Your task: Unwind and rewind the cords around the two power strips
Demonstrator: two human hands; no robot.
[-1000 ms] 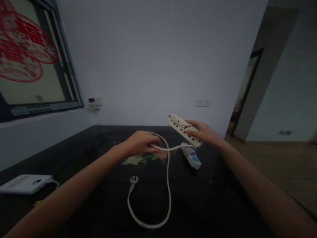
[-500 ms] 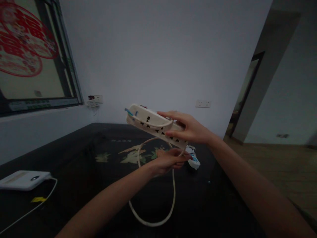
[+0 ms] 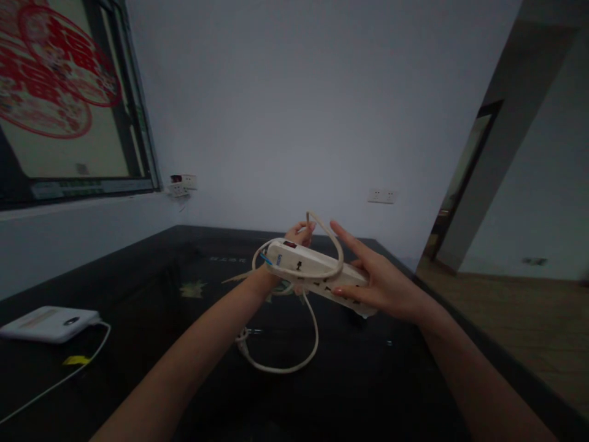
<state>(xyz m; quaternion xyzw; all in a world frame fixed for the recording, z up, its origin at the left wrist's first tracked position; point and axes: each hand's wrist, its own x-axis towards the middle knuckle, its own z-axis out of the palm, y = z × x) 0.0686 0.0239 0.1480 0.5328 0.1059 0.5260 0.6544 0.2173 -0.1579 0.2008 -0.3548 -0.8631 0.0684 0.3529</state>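
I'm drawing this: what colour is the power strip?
The power strip is cream, clearest in the head view.

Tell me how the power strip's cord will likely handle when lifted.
The cord probably feels springy rather than limp: one bend arches up above the power strip. It should flex easily, given its rounded loop lower down.
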